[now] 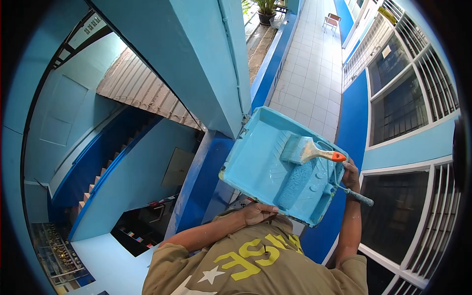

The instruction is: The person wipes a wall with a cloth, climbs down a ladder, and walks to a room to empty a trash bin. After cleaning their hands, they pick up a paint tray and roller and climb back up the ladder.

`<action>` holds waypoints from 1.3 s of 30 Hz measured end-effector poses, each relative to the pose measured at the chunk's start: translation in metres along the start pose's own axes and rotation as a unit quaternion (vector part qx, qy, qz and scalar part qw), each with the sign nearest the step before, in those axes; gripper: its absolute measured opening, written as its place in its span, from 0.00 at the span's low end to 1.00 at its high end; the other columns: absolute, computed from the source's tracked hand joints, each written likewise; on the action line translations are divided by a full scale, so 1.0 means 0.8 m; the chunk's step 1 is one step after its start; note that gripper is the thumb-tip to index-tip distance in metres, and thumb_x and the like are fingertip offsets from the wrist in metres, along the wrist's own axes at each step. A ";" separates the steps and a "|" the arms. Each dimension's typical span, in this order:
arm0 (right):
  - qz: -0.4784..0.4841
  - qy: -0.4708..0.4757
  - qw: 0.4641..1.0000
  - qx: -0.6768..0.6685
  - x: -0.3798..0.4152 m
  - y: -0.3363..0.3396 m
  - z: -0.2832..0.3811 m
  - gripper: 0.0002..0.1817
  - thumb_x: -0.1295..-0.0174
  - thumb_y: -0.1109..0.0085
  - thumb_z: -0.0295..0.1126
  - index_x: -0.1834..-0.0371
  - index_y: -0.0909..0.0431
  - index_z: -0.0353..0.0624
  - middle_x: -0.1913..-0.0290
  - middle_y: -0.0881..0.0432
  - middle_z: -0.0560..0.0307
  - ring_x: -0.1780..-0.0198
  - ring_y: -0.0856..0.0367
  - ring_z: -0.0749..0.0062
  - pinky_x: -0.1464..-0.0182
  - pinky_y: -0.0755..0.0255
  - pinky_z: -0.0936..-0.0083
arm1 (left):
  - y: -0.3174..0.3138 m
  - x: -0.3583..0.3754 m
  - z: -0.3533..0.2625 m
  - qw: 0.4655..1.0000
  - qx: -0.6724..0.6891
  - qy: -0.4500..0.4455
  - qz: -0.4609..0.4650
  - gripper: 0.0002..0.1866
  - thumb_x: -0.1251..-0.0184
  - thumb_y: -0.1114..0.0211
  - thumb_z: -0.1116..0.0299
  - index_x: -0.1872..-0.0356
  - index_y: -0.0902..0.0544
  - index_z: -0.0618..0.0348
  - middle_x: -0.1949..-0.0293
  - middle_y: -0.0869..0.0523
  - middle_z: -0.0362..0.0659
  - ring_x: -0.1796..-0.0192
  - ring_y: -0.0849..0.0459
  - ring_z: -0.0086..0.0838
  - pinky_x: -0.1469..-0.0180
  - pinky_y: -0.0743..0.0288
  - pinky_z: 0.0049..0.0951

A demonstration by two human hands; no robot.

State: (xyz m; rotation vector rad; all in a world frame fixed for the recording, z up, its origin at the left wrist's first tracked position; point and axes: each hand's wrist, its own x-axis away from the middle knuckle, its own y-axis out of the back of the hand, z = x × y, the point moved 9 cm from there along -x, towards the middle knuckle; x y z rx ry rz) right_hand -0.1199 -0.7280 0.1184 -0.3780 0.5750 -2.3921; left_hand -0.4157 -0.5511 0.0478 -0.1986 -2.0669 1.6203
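Note:
A light-blue paint tray [248, 160] is held up in front of my chest, tilted in view. My left hand [260, 212] grips its near edge, thumb over the rim and the other fingers mostly hidden beneath. At the right end, my right hand [350, 174] holds the tray's edge, its fingers partly hidden behind it. Inside lies a paint roller [296, 186] coated in blue, its handle [361, 197] sticking out past the right side beside my right wrist. A flat paintbrush [319, 153] with blue-stained bristles and an orange handle tip rests across the tray above the roller.
A light-blue pillar [206, 54] rises just beyond the tray, above a dark-blue low wall [204, 184]. To the left, a staircase [101, 179] lies below. A tiled corridor [309, 73] runs ahead to a chair [332, 21]. Barred windows [400, 98] line the right wall.

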 end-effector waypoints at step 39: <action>0.031 0.025 0.999 0.011 -0.047 0.013 -0.061 0.34 0.64 0.30 0.35 0.49 0.20 0.28 0.53 0.14 0.45 0.51 0.16 0.59 0.40 0.26 0.69 | 0.098 0.155 -0.137 0.825 -0.514 0.069 -0.223 0.43 0.46 0.24 0.59 0.32 0.33 0.70 0.36 0.24 0.50 0.34 0.25 0.41 0.30 0.35 0.36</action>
